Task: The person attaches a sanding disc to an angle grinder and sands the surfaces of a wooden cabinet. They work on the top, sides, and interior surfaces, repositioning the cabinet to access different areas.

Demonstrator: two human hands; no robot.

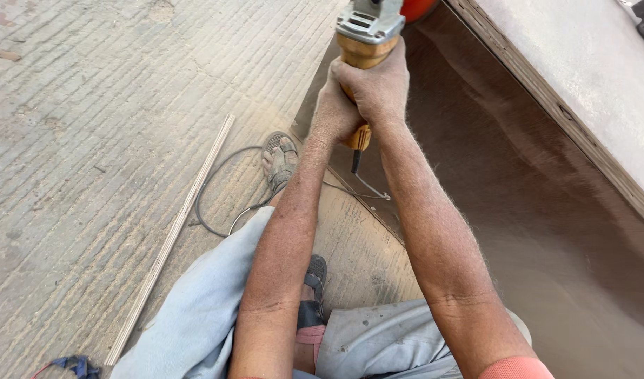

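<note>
Thin strip: a long pale wooden strip (171,238) lies on the grooved concrete floor (76,105) at 9 o'clock, running from 7 toward 1.
Cord: a thin grey power cable (216,189) loops across the floor beside a sandalled foot (280,160).
Left hand: the dust-covered left hand (334,112) is clenched round the tool's handle, low on it.
Tool: a yellow-handled power grinder with a grey metal head (367,31) sits at 12 o'clock, over the edge of the board.
Right hand: the dust-covered right hand (379,88) wraps the same handle, just above the left.
Board: a large dark brown plywood sheet (518,210) fills 3 o'clock.
Axis: the grinder's long axis runs 6 to 12, head pointing away from the person.
Risk: the cable trails near the feet; I judge it could snag or be cut. Bare hands and sandals lie close to the cutting line, should the tool kick.
</note>
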